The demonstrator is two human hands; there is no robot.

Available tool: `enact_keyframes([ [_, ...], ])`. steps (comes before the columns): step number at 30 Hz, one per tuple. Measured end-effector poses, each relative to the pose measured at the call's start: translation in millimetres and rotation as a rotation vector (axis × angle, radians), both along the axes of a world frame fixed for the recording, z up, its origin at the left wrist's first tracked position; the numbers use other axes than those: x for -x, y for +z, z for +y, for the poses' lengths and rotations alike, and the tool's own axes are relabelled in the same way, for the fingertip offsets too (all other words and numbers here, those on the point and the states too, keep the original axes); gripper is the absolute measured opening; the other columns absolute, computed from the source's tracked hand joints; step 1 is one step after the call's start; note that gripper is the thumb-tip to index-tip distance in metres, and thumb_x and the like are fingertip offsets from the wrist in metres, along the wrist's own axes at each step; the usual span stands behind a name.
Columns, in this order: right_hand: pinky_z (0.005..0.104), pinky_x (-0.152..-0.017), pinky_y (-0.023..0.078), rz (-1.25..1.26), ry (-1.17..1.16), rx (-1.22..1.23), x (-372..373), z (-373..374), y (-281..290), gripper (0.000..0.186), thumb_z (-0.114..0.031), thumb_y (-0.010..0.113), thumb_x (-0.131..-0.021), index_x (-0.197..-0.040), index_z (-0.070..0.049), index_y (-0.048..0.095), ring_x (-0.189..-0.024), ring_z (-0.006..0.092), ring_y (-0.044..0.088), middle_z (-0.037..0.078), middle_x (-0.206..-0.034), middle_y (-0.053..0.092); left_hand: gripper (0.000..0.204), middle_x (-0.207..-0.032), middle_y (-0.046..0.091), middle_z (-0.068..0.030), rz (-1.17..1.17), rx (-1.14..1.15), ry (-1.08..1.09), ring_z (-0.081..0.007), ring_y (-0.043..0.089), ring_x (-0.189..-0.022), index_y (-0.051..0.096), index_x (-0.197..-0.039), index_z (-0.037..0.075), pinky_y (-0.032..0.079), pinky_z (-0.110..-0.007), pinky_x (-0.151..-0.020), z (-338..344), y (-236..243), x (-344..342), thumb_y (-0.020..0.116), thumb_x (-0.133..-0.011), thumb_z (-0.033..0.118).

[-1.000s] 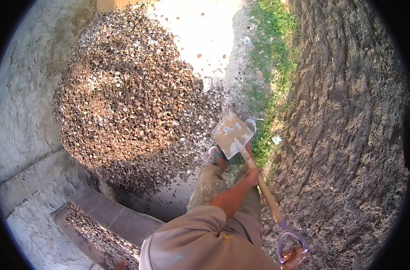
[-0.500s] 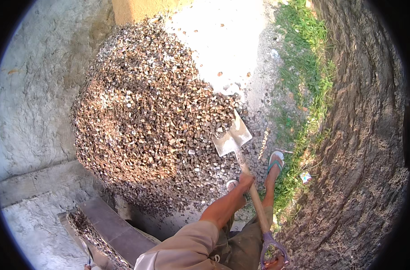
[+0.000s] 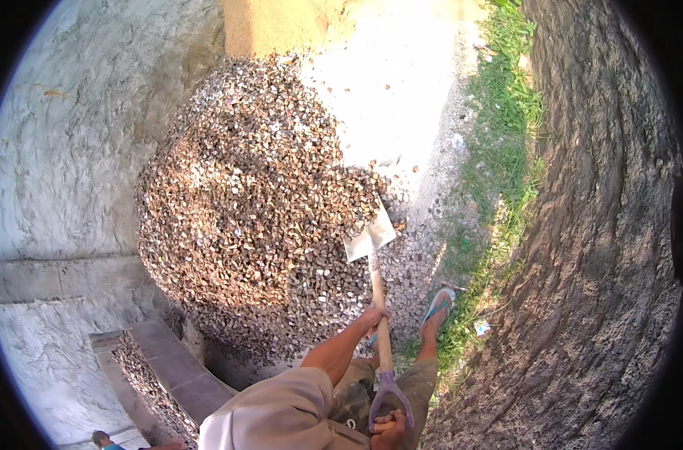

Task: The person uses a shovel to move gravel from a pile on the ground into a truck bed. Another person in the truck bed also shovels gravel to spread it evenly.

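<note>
My left hand (image 3: 375, 318) is wrapped round the wooden shaft of a shovel (image 3: 378, 289), partway down from the handle. My right hand (image 3: 388, 429) grips the purple D-shaped handle (image 3: 390, 390) close to my body. The pale metal blade (image 3: 370, 235) points away from me and lies at the right edge of a big gravel pile (image 3: 244, 195). Its far tip touches the stones. Most of the blade's face shows bare.
Sand (image 3: 274, 26) lies beyond the pile, beside sunlit ground. Grass (image 3: 506, 127) borders a rough wall (image 3: 596, 225) on the right; a grey wall (image 3: 94, 172) stands left. At lower left are a gravel-filled trough (image 3: 154, 390), dark boards (image 3: 180, 367) and part of another person (image 3: 105, 440).
The shovel has swung more upright, its handle moving left with my hands. My view has shifted a little, and more of the other person shows at lower left.
</note>
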State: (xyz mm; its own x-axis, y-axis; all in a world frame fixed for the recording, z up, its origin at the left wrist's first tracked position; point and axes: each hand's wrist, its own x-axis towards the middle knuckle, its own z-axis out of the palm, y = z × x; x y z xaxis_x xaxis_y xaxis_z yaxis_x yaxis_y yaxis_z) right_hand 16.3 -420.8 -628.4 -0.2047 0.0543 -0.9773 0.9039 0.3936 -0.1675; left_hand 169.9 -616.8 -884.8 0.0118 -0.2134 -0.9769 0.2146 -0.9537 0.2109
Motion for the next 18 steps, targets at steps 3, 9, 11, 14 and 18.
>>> enact_keyframes([
  [3, 0.0292, -0.041, 0.038, 0.056, 0.074, -0.108, 4, -18, 11, 0.018, -0.022, 0.052, -0.082, -0.073, -0.008, 0.044, -0.040, 0.0135, 0.037, 0.001, -0.048, 0.036, 0.014, -0.059, 0.054, -0.0082, -0.159, -0.011, -0.124, -0.0211, 0.054, -0.047, 0.056, -0.078, 0.000, 0.046, -0.034, -0.043, 7, 10, 20, 0.061, -0.070, 0.010],
  [9, 0.0294, -0.041, 0.037, 0.155, 0.166, -0.148, 4, -56, 34, 0.022, -0.025, 0.052, -0.082, -0.069, -0.009, 0.042, -0.039, 0.0132, 0.035, 0.000, -0.047, 0.035, 0.018, -0.061, 0.060, -0.0114, -0.711, 0.015, -0.300, -0.0224, 0.059, -0.049, 0.057, -0.071, 0.000, 0.047, -0.035, -0.044, 44, -58, 37, 0.062, -0.068, 0.018],
  [11, 0.0295, -0.042, 0.037, 0.145, 0.169, -0.118, 10, -62, 28, 0.024, -0.026, 0.052, -0.082, -0.068, -0.009, 0.042, -0.039, 0.0130, 0.035, 0.000, -0.047, 0.034, 0.027, -0.086, 0.059, -0.0200, -0.599, -0.076, -0.356, -0.0316, 0.060, -0.076, 0.056, -0.086, -0.002, 0.049, -0.039, -0.064, -1, -8, 47, 0.059, -0.069, 0.018],
  [14, 0.0300, -0.042, 0.037, 0.112, 0.159, -0.102, 32, -78, 30, 0.026, -0.028, 0.052, -0.082, -0.066, -0.010, 0.041, -0.039, 0.0128, 0.034, 0.000, -0.047, 0.034, 0.032, -0.096, 0.059, -0.0242, -0.576, -0.072, -0.338, -0.0369, 0.060, -0.091, 0.055, -0.092, -0.004, 0.049, -0.042, -0.076, -32, 17, 60, 0.058, -0.069, 0.018],
  [18, 0.0319, -0.045, 0.039, 0.070, 0.130, -0.124, 52, -89, 26, 0.025, -0.025, 0.053, -0.080, -0.066, -0.010, 0.040, -0.040, 0.0136, 0.035, 0.001, -0.047, 0.035, 0.016, -0.065, 0.057, -0.0126, -0.177, -0.078, 0.087, -0.0253, 0.058, -0.058, 0.054, -0.077, -0.001, 0.048, -0.036, -0.052, -37, 6, 55, 0.062, -0.069, 0.011],
])
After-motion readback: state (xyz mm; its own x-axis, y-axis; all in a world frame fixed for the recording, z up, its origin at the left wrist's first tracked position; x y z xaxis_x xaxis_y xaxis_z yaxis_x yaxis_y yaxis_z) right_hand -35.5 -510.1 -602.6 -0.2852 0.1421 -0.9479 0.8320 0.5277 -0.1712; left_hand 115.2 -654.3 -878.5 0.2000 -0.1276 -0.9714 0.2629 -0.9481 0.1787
